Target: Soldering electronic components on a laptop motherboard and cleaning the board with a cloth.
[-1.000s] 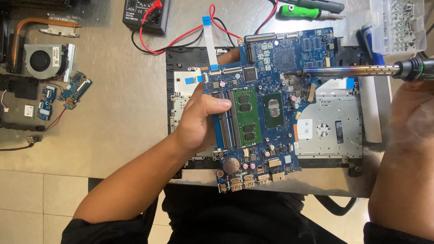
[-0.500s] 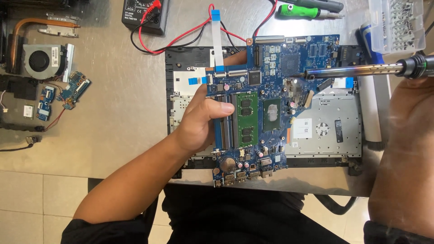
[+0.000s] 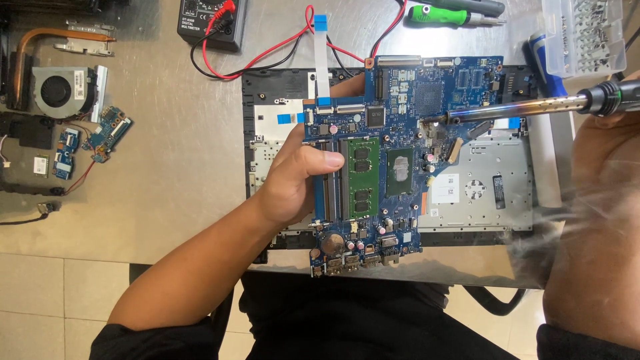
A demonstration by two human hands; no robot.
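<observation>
My left hand (image 3: pixel 293 180) grips the left edge of a blue laptop motherboard (image 3: pixel 427 100), thumb lying across it beside the green memory module (image 3: pixel 363 175). The board is held over an opened black laptop base (image 3: pixel 480 193). My right hand (image 3: pixel 613 133) holds a soldering iron (image 3: pixel 533 107) whose metal tip meets the board near its upper middle, right of a black chip. A blue-tipped white ribbon cable (image 3: pixel 322 60) rises from the board's top left edge. Thin smoke drifts at the lower right.
On the steel table: a black multimeter (image 3: pixel 212 20) with red and black leads, a green-handled screwdriver (image 3: pixel 453 13), a clear box of screws (image 3: pixel 583 33), a cooling fan with copper heat pipe (image 3: pixel 57 87) and small blue circuit boards (image 3: pixel 100 133) at the left.
The motherboard has shifted slightly up and to the left in my left hand. The soldering iron tip stays on the board's upper middle area.
</observation>
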